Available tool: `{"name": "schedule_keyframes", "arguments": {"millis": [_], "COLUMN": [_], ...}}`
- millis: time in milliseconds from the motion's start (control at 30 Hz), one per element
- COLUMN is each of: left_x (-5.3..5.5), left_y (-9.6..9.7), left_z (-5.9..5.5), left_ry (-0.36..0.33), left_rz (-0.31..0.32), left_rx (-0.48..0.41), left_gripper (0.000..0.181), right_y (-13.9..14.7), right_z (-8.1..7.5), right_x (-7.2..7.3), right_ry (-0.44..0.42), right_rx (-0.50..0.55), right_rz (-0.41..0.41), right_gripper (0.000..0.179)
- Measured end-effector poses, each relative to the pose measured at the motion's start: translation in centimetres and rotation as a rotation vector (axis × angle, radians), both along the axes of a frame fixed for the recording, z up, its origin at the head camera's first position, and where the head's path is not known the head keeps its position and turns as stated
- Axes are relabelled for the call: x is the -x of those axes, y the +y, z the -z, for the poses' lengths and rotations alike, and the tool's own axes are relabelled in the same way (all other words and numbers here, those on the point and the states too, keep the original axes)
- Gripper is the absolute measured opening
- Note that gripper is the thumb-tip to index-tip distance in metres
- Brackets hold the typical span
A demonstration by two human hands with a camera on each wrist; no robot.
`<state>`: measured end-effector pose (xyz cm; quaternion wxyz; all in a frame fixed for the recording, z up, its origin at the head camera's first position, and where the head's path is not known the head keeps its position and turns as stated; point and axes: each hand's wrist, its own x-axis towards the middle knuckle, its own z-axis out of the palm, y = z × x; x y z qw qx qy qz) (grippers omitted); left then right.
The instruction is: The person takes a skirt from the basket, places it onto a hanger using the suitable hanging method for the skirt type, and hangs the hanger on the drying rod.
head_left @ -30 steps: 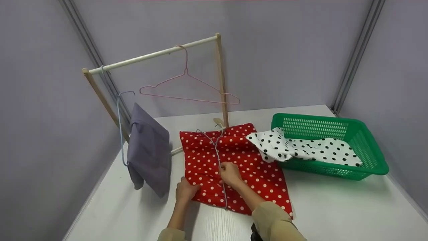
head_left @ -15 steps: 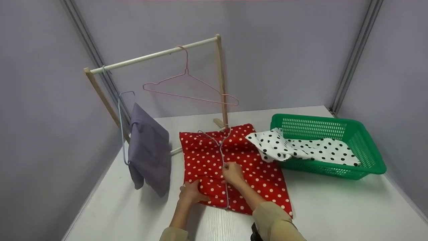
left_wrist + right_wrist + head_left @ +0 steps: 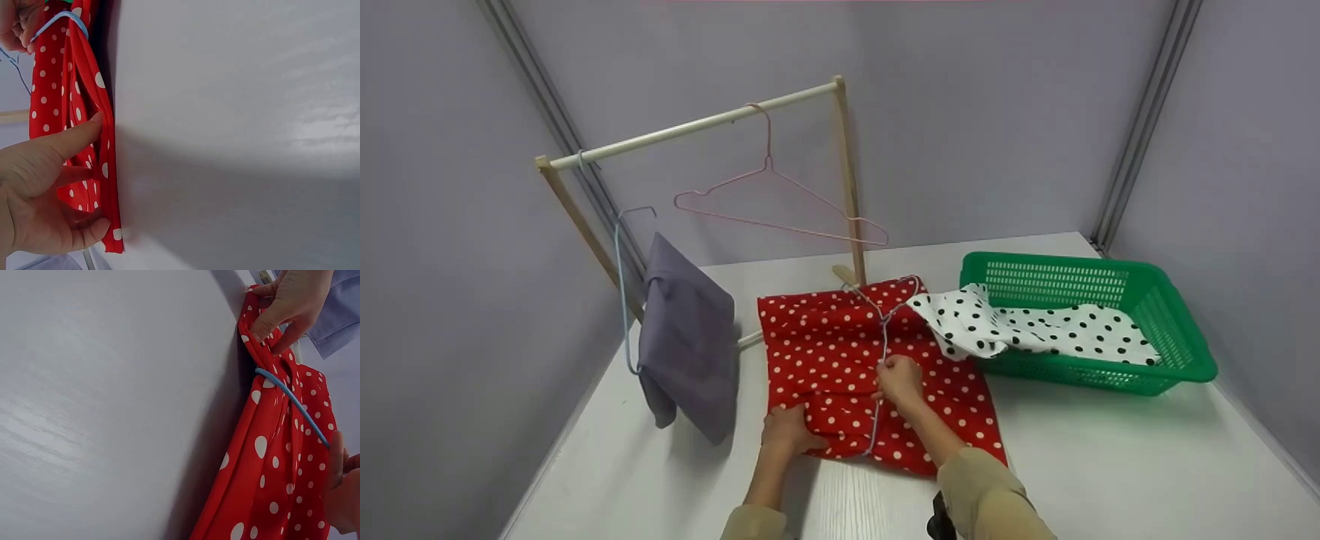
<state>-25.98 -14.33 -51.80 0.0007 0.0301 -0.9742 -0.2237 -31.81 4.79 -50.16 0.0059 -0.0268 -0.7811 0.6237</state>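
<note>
A red cloth with white dots [image 3: 817,349] lies on the white table, folded and wrinkled along its near edge. Across it, crosswise to the near edge, lies a pale blue wire hanger [image 3: 883,337]; its hook end overlaps the cloth's far part in the head view. My right hand [image 3: 901,381] pinches the hanger's wire near its middle. In the right wrist view, the near end of the blue wire [image 3: 295,402] bends round at the fold of the cloth. My left hand [image 3: 786,431] rests on the cloth's near left corner, thumb and fingers spread along the edge.
A green basket [image 3: 1174,315] at the right holds a white cloth with black dots [image 3: 971,322], partly draped over its rim. Behind stands a rack [image 3: 690,129] bearing a pink hanger [image 3: 769,223] and, at left, a blue hanger with a purple cloth [image 3: 690,345].
My right hand has moved the hanger to the right over the red cloth, and its hook end has swung right. My left hand has shifted slightly right along the cloth's near edge.
</note>
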Motion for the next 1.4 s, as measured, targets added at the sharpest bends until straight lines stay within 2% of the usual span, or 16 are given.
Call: {"name": "schedule_keyframes", "arguments": {"millis": [133, 300, 533, 633, 767, 900, 1033, 1133, 1267, 1333, 1400], "left_x": [0.0, 0.0, -0.4, -0.6, -0.5, -0.4, -0.4, -0.4, -0.3, 0.0, 0.3], "left_y": [0.0, -0.1, -0.7, -1.0, -1.1, -1.2, -1.3, -1.1, 0.0, 1.0, 2.2], "left_z": [0.1, 0.1, -0.2, -0.3, -0.1, 0.3, 0.5, 0.4, -0.1, -0.6, -1.2], "left_ry": [0.017, 0.039, 0.01, 0.007, 0.031, 0.056, 0.044, 0.042, 0.112, 0.157, 0.178], "left_rz": [0.002, 0.007, -0.019, -0.03, -0.028, -0.009, -0.016, -0.029, -0.022, 0.015, 0.091], "left_rx": [-0.003, 0.007, 0.052, 0.086, 0.097, 0.109, 0.107, 0.101, 0.04, -0.054, -0.185], "left_gripper": [0.069, 0.068, 0.058, 0.053, 0.055, 0.055, 0.054, 0.053, 0.038, 0.029, 0.027], "right_y": [0.5, 1.0, 0.6, 0.4, 0.3, 0.3, -0.2, -0.6, -0.8, -0.8, -0.7], "right_z": [-0.4, -0.9, -1.1, -1.2, -1.2, -0.8, -0.6, -0.5, -0.6, -0.7, -0.9], "right_x": [0.2, 0.4, 0.1, 0.2, 0.2, 0.2, 0.0, -0.2, -0.3, -0.2, -0.1], "right_ry": [0.022, 0.064, 0.121, 0.136, 0.144, 0.137, 0.125, 0.139, 0.153, 0.151, 0.148], "right_rx": [-0.092, -0.181, -0.186, -0.173, -0.182, -0.215, -0.223, -0.222, -0.212, -0.214, -0.217], "right_rz": [0.061, 0.094, 0.15, 0.148, 0.112, 0.031, -0.062, -0.102, -0.12, -0.131, -0.15], "right_gripper": [0.023, 0.029, 0.032, 0.026, 0.018, 0.018, 0.02, 0.021, 0.02, 0.02, 0.02]}}
